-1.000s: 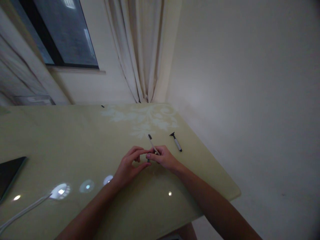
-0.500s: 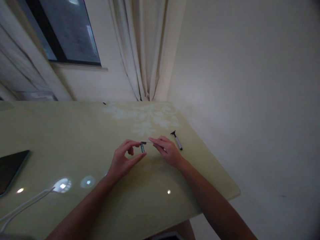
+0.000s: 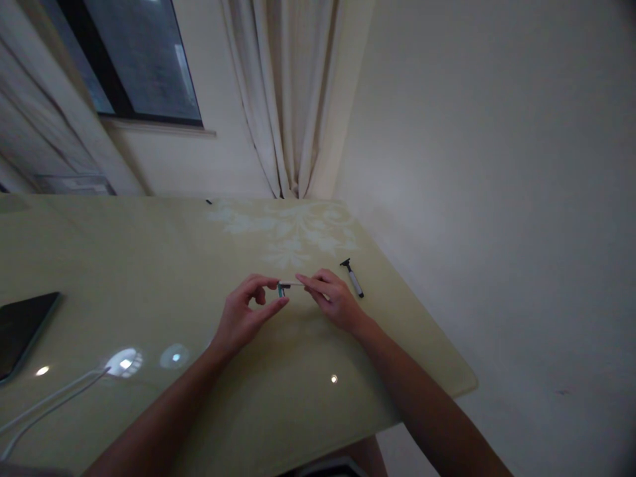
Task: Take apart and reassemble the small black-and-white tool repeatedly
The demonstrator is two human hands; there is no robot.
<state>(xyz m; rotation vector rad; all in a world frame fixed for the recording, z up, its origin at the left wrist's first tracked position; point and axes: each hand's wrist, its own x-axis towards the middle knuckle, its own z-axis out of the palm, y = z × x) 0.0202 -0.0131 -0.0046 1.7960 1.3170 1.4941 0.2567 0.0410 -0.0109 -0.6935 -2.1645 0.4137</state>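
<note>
Between the thumb and index finger of my left hand (image 3: 248,308) is a small teal and dark piece (image 3: 281,290), too small to make out fully. My right hand (image 3: 332,299) pinches a thin, pale, flat stick (image 3: 294,283) whose dark left end touches the small piece. Both hands are above the glossy pale green table (image 3: 278,404). To the right of my right hand a razor (image 3: 352,277) with a black head and grey handle lies on the table.
A dark tablet-like object (image 3: 24,331) lies at the left edge. White cables (image 3: 59,397) run over the table at the lower left. A tiny dark item (image 3: 209,201) sits near the far edge. Behind the table are curtains (image 3: 283,93) and a wall (image 3: 477,172).
The small teal piece looks shorter and more tilted between the left fingers, and the left thumb is slightly higher. The view has shifted a little. Both hands keep their hold.
</note>
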